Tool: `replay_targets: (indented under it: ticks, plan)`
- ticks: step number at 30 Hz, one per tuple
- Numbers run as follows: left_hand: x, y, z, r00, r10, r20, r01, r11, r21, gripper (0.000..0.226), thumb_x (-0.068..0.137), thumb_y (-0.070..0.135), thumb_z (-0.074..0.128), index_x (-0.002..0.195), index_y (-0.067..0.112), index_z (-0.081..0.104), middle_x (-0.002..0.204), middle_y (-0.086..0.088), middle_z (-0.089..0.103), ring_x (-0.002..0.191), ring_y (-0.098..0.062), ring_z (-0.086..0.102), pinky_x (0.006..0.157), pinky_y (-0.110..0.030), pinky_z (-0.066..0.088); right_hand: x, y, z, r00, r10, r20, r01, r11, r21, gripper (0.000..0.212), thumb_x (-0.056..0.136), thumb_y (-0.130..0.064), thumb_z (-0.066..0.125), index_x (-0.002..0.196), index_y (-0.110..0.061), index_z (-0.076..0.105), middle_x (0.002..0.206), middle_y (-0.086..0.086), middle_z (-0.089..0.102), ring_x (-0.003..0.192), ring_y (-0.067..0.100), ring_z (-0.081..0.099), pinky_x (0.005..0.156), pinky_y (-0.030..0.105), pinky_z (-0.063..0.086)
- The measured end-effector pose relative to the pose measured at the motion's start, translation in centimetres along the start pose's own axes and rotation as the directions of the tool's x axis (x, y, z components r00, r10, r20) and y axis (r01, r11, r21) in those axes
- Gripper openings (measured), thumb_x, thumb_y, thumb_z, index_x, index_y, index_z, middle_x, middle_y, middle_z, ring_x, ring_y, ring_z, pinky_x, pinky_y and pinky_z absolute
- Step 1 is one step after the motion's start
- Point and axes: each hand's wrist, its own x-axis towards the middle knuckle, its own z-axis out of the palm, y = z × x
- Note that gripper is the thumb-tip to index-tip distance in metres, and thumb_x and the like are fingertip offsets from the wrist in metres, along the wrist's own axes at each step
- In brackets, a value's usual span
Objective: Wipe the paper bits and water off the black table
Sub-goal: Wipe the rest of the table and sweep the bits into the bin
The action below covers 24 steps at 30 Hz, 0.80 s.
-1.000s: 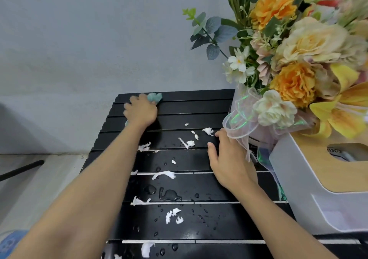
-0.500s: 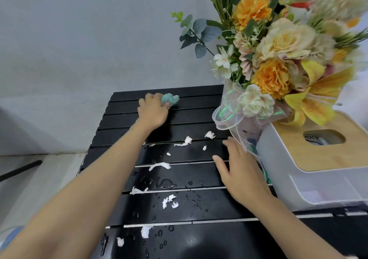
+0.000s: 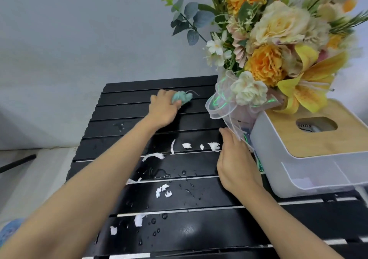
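The black table [image 3: 123, 107] is built of long slats with thin pale gaps between them, and its glossy top is littered across the middle and near rows. White paper bits [image 3: 186, 145] lie scattered there: a row of small torn scraps just beside the right hand, a curled strip beside the left forearm, and more shreds toward the near edge. Water [image 3: 159, 174] sits as a shallow puddle in the middle, with loose drops on the near slats and a faint wet patch on the far left. The left hand [image 3: 162, 109] reaches to the far slats, knuckles up, its fingers curled round a bunched teal cloth [image 3: 182, 98] that it presses onto the table; a thread trails from the cloth. The right hand [image 3: 236, 165] lies on the table with fingers straight and together, holding nothing, just beside a white tissue box [image 3: 298, 171] with a wooden lid [image 3: 310, 135]. Its fingertips reach the sheer ribbon [image 3: 221, 103] of a bouquet [image 3: 278, 30] that stands by the box; whether the hand touches the box cannot be told. The left forearm hides part of the littered slats, and the left fingertips are out of sight behind the cloth. The box is cut off at the right, the bouquet at the top. A blue thing [image 3: 10, 231] at the lower left is too blurred to name.
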Motion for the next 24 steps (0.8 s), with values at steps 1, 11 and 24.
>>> replay_targets:
  ticks: [1, 11, 24]
  plan:
    - [-0.2, 0.2, 1.0, 0.999, -0.019, -0.027, 0.022, 0.994, 0.105, 0.036, 0.095, 0.034, 0.048, 0.129, 0.021, 0.053, 0.128, -0.007, 0.048, 0.117, -0.036, 0.040, 0.097, -0.041, 0.032, 0.1, 0.0, 0.0, 1.000, 0.004, 0.001, -0.004, 1.000, 0.007, 0.055, 0.090, -0.004, 0.040, 0.143, -0.017, 0.036, 0.136, 0.009, 0.051, 0.122, 0.028, 0.048, 0.097, 0.040, 0.044]
    - [-10.0, 3.6, -1.9, 0.875, 0.298, 0.382, -0.137, 0.908, -0.395, 0.024, 0.094, 0.024, 0.056, 0.110, 0.010, 0.065, 0.110, -0.006, 0.054, 0.097, -0.015, 0.049, 0.092, -0.029, 0.036, -2.0, -0.2, -1.7, 0.999, -0.014, 0.046, 0.008, 0.991, 0.132, 0.048, 0.094, -0.004, 0.042, 0.142, -0.008, 0.040, 0.140, 0.014, 0.045, 0.130, 0.030, 0.040, 0.107, 0.039, 0.034]
    - [-17.1, 2.8, 1.4, 0.928, 0.369, 0.059, -0.372, 0.926, 0.069, 0.035, 0.091, 0.033, 0.048, 0.124, 0.024, 0.057, 0.118, 0.001, 0.052, 0.097, -0.025, 0.043, 0.088, -0.036, 0.035, -10.9, 2.7, -2.3, 0.985, -0.116, 0.125, 0.140, 0.971, -0.196, 0.065, 0.099, -0.044, 0.014, 0.152, -0.009, 0.028, 0.161, 0.007, 0.023, 0.150, 0.020, 0.014, 0.120, 0.030, -0.003]
